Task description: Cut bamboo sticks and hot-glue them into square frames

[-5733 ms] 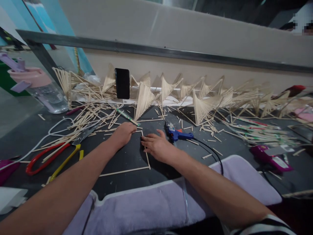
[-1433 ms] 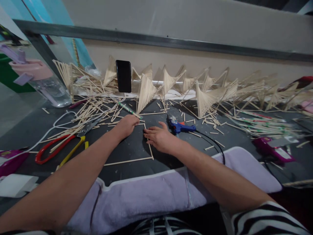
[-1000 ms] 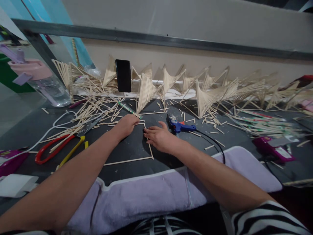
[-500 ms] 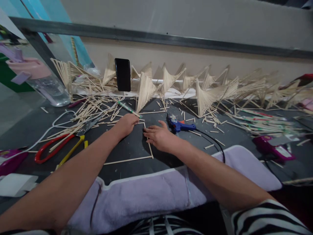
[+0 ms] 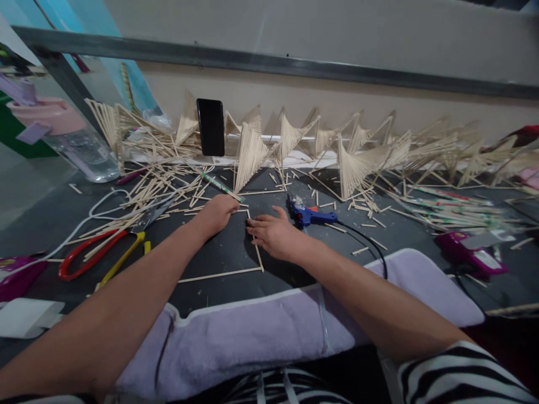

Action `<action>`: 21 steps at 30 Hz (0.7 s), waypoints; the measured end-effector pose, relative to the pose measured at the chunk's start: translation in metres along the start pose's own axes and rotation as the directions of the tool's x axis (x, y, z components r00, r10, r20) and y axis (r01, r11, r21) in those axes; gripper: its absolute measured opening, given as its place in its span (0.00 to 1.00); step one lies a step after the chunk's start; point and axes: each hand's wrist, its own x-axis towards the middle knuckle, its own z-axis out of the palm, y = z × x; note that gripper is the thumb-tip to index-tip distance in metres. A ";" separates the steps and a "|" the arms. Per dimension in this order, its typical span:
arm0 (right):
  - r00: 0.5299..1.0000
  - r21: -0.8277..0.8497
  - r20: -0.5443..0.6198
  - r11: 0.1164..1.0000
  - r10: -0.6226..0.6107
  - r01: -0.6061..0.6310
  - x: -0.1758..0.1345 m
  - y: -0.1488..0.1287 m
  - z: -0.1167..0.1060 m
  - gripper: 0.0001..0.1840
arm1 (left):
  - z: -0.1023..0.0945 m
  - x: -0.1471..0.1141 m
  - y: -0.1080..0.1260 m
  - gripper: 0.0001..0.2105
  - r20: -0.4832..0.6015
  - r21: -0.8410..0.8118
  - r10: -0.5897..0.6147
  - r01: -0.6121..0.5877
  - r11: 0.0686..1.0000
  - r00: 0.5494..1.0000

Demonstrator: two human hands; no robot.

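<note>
On the dark tabletop, thin wooden sticks form a corner: a near stick point(image 5: 223, 276) meets a side stick point(image 5: 259, 258) at the right. My left hand point(image 5: 218, 214) is closed at the far end of this shape, its fingers curled over a wooden stick point(image 5: 243, 211) whose tip shows past the fingertips. My right hand point(image 5: 273, 234) lies low over the side stick, fingers stretched out and touching it. Just right of that hand rests a blue glue gun point(image 5: 314, 217) with a black cord. A green-patterned strip point(image 5: 221, 186) lies beyond my left hand.
Twisted stick structures point(image 5: 252, 154) line the back, with a black phone point(image 5: 211, 128) upright among them. Loose sticks point(image 5: 155, 185), red-and-yellow-handled scissors point(image 5: 95, 255) and a water bottle point(image 5: 86, 148) are left. A purple device point(image 5: 471, 255) lies right; a lilac cloth point(image 5: 261, 322) spans the front.
</note>
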 end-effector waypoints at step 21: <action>1.000 0.007 -0.016 1.000 -0.012 0.013 0.000 -0.001 0.001 0.14 | -0.001 0.000 0.002 0.08 0.016 -0.018 -0.034 0.034 0.999 0.999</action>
